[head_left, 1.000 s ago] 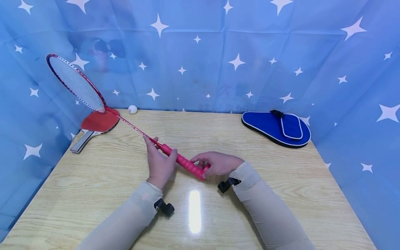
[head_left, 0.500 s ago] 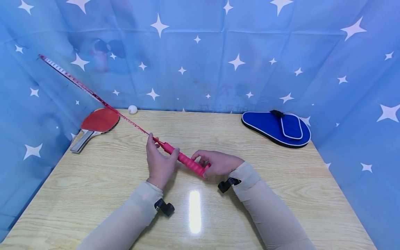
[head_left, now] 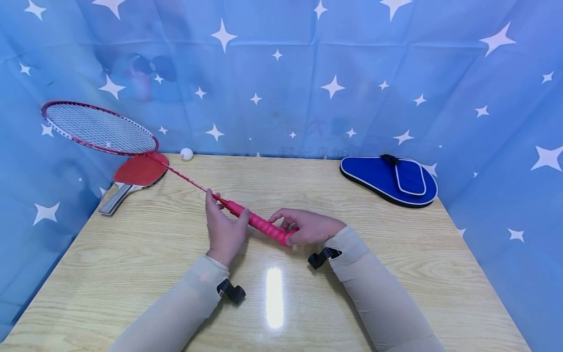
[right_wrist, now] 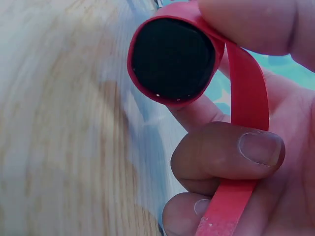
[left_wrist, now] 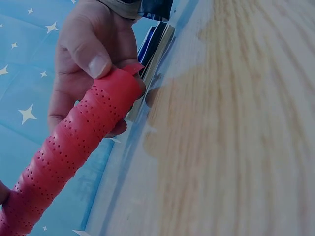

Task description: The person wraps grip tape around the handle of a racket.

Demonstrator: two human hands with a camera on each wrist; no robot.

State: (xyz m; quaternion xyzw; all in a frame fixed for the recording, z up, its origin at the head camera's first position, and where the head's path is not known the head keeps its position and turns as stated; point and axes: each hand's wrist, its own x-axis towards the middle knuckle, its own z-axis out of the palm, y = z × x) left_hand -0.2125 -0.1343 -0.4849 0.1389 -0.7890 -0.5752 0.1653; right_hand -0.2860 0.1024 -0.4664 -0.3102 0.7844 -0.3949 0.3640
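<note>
A red badminton racket (head_left: 179,174) slants across the head view, strung head up at the far left. My left hand (head_left: 225,233) holds it where the shaft meets the handle, between thumb and fingers. Pink-red perforated grip tape (left_wrist: 74,137) winds in overlapping turns along the handle. At the handle's butt, my right hand (head_left: 313,227) grips the tape's loose end. The right wrist view shows the black butt end (right_wrist: 172,59) ringed by tape. There the loose strip (right_wrist: 250,93) runs down under my curled fingers (right_wrist: 221,150), with the thumb at the rim.
A red table tennis bat (head_left: 140,170) lies at the table's back left, partly behind the racket in the head view. Beside it sits a white ball (head_left: 186,154). A blue bat case (head_left: 374,176) lies at the back right. Starry blue curtain (head_left: 272,88) surrounds the wooden table (head_left: 132,274).
The racket has turned about its long axis: its head went from angled to edge-on, and now shows its strings again, lower and further left. Both hands stay almost in place.
</note>
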